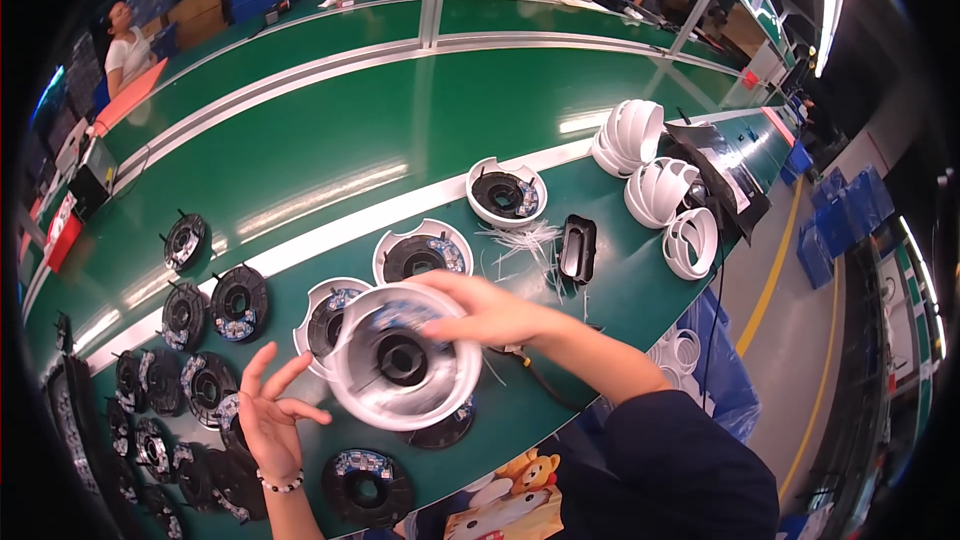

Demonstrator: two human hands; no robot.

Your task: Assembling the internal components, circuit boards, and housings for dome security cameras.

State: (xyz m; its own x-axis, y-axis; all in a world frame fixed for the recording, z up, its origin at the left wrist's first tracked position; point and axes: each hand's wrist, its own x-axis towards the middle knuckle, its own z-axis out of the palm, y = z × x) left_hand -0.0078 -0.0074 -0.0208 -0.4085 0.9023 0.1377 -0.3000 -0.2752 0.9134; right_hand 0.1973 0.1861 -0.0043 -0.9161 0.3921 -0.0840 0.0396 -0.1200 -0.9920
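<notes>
My right hand (pixel 490 306) grips a white round housing (pixel 410 412) by its upper right rim, tilted over the bench. A black ring and blurred circuit parts show inside it. My left hand (pixel 272 418) is open to the left of the housing, fingers spread, apart from it. Behind that hand lie black discs with circuit boards (pixel 208 388). Another such disc (pixel 368 488) lies between my forearms, and one more (pixel 445 426) is partly hidden under the held housing. White housings fitted with black discs (pixel 422 252) (pixel 507 194) stand beyond my right hand; a third (pixel 318 325) is partly covered.
White cable ties (pixel 525 248) lie beside a black oblong tray (pixel 577 250). Stacked white rings (pixel 660 190) stand at the right, next to a dark sheet (pixel 725 175). A blue bag with white rings (pixel 735 385) is below the bench edge. Other people sit across the green conveyor (pixel 400 100).
</notes>
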